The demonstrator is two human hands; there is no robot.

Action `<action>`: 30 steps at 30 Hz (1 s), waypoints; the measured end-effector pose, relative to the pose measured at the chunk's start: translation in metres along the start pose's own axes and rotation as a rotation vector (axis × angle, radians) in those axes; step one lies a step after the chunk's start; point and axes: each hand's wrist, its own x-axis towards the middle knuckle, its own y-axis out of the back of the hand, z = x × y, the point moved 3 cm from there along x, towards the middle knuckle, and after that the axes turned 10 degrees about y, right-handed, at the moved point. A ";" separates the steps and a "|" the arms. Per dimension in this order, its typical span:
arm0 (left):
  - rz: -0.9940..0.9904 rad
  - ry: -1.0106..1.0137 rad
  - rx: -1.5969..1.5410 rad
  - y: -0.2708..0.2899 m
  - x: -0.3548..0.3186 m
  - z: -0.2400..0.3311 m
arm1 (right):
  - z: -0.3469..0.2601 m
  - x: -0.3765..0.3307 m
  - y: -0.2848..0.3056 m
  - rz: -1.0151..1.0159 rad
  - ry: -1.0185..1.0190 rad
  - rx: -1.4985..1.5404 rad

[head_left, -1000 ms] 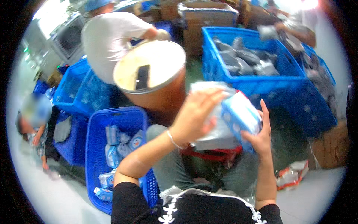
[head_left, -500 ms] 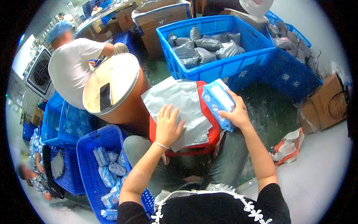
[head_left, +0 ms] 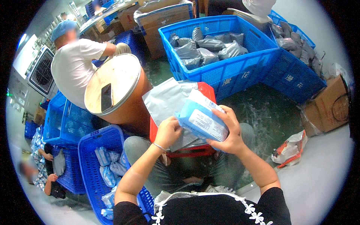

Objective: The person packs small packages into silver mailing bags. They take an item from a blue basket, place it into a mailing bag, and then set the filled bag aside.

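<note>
My right hand [head_left: 231, 132] grips a blue and white soft pack [head_left: 204, 117], probably wipes, tilted above a red stool or box top [head_left: 207, 91]. Flat grey plastic mailer bags [head_left: 162, 100] lie stacked on that red top between my knees. My left hand [head_left: 168, 133] is over the bags, right beside the pack's left end, with its fingers curled in a pinch. What those fingertips hold is hidden; it may be a bag's edge or the pack's corner.
A blue basket [head_left: 84, 157] of similar packs [head_left: 108, 175] stands at my left. Blue crates [head_left: 240, 80] ahead hold filled grey bags [head_left: 210, 45]. A drum [head_left: 129, 108] carries a phone [head_left: 106, 98]; a co-worker [head_left: 77, 69] sits behind it. A cardboard box [head_left: 324, 107] stands right.
My right hand has brought the pack left and nearer, over the bags, and turned it. My left hand, flat on the bags before, has curled its fingers and moved slightly.
</note>
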 end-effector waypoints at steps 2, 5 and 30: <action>0.151 -0.157 0.123 -0.003 -0.004 0.010 | -0.001 -0.002 -0.006 0.023 -0.017 0.012; 0.208 -0.204 0.180 0.000 -0.008 0.016 | -0.004 -0.001 -0.013 0.041 -0.007 0.027; 0.452 -0.004 0.121 0.039 -0.045 0.022 | -0.021 0.006 -0.028 -0.440 -0.080 -0.301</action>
